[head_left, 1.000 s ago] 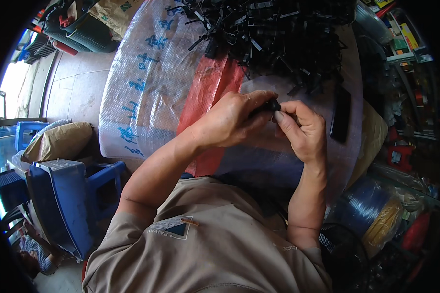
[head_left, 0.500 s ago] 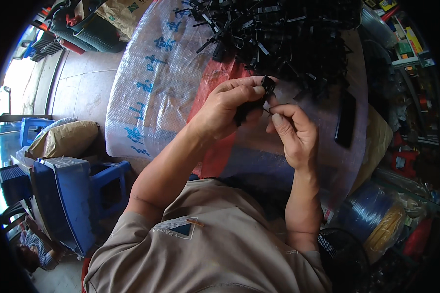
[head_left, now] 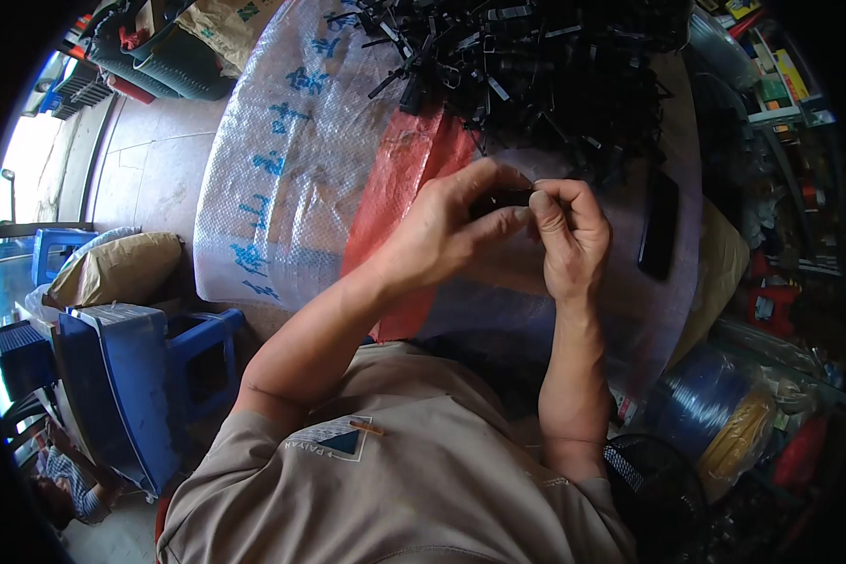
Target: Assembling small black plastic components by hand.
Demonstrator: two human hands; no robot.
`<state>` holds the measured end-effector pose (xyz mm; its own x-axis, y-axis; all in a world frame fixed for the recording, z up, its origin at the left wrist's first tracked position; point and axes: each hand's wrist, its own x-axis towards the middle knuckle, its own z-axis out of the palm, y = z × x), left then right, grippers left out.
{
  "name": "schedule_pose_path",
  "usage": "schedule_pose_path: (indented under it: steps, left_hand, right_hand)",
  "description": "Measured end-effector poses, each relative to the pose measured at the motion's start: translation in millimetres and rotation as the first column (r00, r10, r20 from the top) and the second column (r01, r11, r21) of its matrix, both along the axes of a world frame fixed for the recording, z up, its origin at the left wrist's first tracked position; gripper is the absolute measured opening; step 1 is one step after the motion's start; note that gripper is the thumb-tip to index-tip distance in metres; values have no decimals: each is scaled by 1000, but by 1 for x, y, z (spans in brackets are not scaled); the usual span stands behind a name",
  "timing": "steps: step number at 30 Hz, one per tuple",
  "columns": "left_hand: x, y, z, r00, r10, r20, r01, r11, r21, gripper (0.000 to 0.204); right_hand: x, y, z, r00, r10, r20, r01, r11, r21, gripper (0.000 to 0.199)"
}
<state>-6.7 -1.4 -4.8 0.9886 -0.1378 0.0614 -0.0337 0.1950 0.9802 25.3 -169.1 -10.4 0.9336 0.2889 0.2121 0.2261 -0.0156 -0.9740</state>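
My left hand (head_left: 446,221) is closed around a small black plastic part (head_left: 500,199), mostly hidden by the fingers. My right hand (head_left: 573,235) meets it at the fingertips, thumb and forefinger pinched at the part's right end. Whatever tiny piece sits in that pinch is covered. Both hands are above a white woven plastic sack (head_left: 282,179) with a red stripe (head_left: 395,188), spread out as a work surface. Beyond them rises a heap of black plastic parts (head_left: 545,85), many with thin strips sticking out.
A flat black phone-like slab (head_left: 660,226) lies right of my hands. Blue plastic stools (head_left: 202,362) and a tan sack (head_left: 122,268) stand at left, with a person (head_left: 75,479) below them. Wrapped spools (head_left: 705,414) and shelves (head_left: 780,103) line the right side.
The black part has turned lower and deeper into my left hand, hiding more of it. My right hand has moved slightly up, bringing its fingertips against the left hand's.
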Motion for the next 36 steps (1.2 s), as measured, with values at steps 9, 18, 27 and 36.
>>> schedule_pose_path:
  steps: [9,18,27,36]
  left_hand:
    - [-9,0,-6,986,161,34,-164,979,120,18]
    - [-7,19,-11,949,264,-172,-298,931,-213,12]
    - [13,52,6,931,134,-340,-342,651,-678,11]
    - [14,45,14,961,204,-184,-116,908,402,29]
  right_hand:
    - [-5,13,-7,987,68,-148,-46,988,147,12]
    - [6,30,3,959,194,-205,-158,971,180,16]
    - [34,41,-11,830,61,554,304,783,-542,2]
    - [0,31,11,728,201,656,181,866,-467,18]
